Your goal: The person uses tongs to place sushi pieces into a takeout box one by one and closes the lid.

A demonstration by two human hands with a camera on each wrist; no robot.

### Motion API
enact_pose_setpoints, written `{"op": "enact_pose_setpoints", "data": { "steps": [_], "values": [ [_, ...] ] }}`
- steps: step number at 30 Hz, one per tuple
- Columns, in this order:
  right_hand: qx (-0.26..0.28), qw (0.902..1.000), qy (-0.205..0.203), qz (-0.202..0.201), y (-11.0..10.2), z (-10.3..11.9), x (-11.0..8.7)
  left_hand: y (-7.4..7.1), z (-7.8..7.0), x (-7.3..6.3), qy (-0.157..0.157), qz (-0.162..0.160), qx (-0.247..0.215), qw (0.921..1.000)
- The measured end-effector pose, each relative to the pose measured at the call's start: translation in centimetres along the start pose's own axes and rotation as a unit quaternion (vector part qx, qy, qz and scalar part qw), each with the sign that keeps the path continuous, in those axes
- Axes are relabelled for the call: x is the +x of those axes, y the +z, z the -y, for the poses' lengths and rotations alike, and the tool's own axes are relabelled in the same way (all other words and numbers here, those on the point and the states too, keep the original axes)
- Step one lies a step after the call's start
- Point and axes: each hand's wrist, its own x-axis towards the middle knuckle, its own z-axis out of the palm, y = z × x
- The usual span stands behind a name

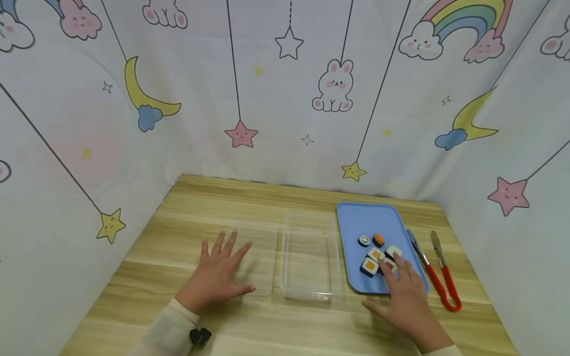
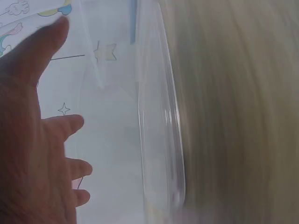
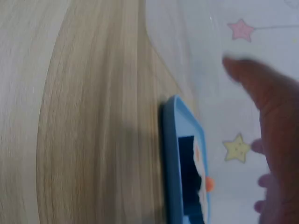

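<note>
My left hand (image 1: pixel 215 277) is spread over a flat clear plastic lid (image 1: pixel 260 262); whether it touches the lid I cannot tell. Its fingers (image 2: pixel 72 125) are apart with nothing between them. Right of the lid stands a clear plastic box (image 1: pixel 311 294) with its top uncovered. Over the near part of a blue tray (image 1: pixel 369 220) is my right hand (image 1: pixel 405 301), thumb held out and fingers extended. Several sushi pieces lie on the tray, among them an orange-topped roll (image 1: pixel 378 240) and a square roll (image 1: pixel 370 266). The fingertips partly hide the nearest pieces.
Red-handled tongs (image 1: pixel 450 289) lie on the wooden table (image 1: pixel 213 202) to the right of the tray, their arms spread and tips pointing away. A patterned white cloth (image 1: pixel 285 109) rises behind the table and along both sides.
</note>
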Motion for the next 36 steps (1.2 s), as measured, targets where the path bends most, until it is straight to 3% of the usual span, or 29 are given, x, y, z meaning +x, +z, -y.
{"op": "enact_pose_setpoints", "data": {
  "steps": [4, 6, 10, 13, 17, 25, 31, 36],
  "values": [
    [0.014, 0.9947, 0.061, -0.082, -0.6, -2.6, 0.6, 0.7, -0.7, 1.1, 0.005, -0.013, -0.071, 0.9974],
    [0.027, 0.9885, 0.112, -0.098, -0.8, -4.5, 0.9, 1.1, -1.4, 1.9, 0.005, -0.009, -0.129, 0.9916],
    [0.048, 0.9724, 0.21, -0.09, -0.5, -8.4, 1.5, 2.2, -3.3, 3.5, -0.008, -0.01, -0.258, 0.9661],
    [0.068, 0.9622, 0.256, -0.062, 0.2, -10.7, 1.7, 3.1, -4.6, 4.5, -0.022, -0.02, -0.323, 0.9461],
    [0.082, 0.955, 0.282, -0.041, 0.8, -12.5, 1.7, 4.3, -5.8, 5.3, -0.022, -0.023, -0.363, 0.9313],
    [0.086, 0.946, 0.306, -0.067, 0.7, -14.1, 1.0, 5.3, -6.4, 5.7, -0.021, -0.027, -0.404, 0.914],
    [0.097, 0.9435, 0.308, -0.076, 1.0, -14.6, 0.6, 5.8, -6.6, 5.6, -0.016, -0.044, -0.463, 0.8852],
    [0.142, 0.9164, 0.358, -0.107, 0.5, -14.0, 1.2, 6.1, -6.4, 5.6, -0.014, -0.057, -0.504, 0.8618]
  ]
}}
